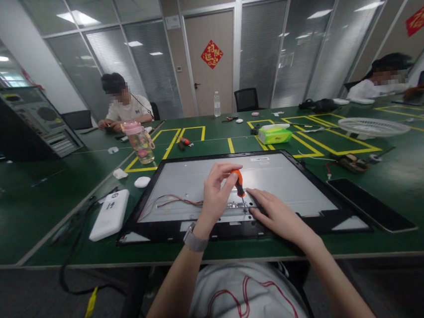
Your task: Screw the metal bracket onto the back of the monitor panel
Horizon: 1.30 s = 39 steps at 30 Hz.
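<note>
**White shirt, two forearms, one screwdriver standing on the panel**

White shirt point(247, 295) with red line-work fills the bottom edge of the view, and both forearms reach out from it over the green surface point(405, 185). The left hand point(215, 193), a watch point(194, 239) on its wrist, is curled around the orange handle of a screwdriver point(238, 181), which stands nearly upright. Its tip is down on a narrow circuit strip point(237, 205) at the near edge of a display panel point(292, 176). That panel lies flat, grey back upward in its black frame. The right hand point(277, 215) holds nothing: it lies loose and flat, fingers on the panel just beside the tip. Thin red and white wires point(171, 200) run in from the left towards the strip.

By the look of it, a screw on the strip is being worked. Whether the tip is seated cannot be told. The driver needs to stay upright with steady downward pressure, and the panel needs holding flat.

A white box point(109, 215) lies left of the frame and a dark slab point(370, 204) right of it.
</note>
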Available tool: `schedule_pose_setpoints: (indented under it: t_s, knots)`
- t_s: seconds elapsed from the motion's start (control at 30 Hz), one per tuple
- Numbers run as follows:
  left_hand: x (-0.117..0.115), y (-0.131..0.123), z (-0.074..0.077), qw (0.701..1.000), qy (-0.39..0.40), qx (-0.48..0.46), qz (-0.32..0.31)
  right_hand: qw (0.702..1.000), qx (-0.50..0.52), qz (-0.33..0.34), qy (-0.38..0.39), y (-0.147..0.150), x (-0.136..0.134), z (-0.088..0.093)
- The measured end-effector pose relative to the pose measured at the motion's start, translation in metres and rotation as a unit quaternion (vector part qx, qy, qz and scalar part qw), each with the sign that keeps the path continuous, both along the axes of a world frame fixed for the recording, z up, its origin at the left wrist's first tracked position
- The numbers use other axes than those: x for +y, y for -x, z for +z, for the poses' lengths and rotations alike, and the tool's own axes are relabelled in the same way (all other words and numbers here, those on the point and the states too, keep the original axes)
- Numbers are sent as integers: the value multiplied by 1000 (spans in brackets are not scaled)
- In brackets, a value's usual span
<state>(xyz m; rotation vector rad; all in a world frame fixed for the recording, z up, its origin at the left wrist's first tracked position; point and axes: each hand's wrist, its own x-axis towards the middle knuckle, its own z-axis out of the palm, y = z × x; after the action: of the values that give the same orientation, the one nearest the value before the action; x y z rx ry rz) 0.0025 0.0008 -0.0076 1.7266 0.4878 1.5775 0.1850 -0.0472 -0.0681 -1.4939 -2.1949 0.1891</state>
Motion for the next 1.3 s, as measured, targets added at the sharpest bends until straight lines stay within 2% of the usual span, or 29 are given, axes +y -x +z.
schedule_pose_setpoints:
  t_s: [0.23, 0.47, 0.67, 0.87, 1.1, 1.3]
  knots:
    - [1, 1, 0, 1000, -4, 7, 30, 1000, 3, -1, -1, 0, 0, 0]
    - [-1, 1, 2, 998, 49, -24, -31, 1000, -9, 0, -1, 0, 0, 0]
    - [1, 1, 1, 999, -2, -5, 48, 1000, -7, -3, 1, 1, -1, 2]
    - [-1, 1, 3, 1000, 25, -15, 4, 1000, -8, -4, 3, 0, -2, 3]
    - [0, 0, 2, 999, -14, -4, 52, 1000, 3, 0, -4, 0, -1, 1]
    - [-1, 1, 3, 999, 22, -2, 25, 1000, 9, -3, -12, -1, -1, 0]
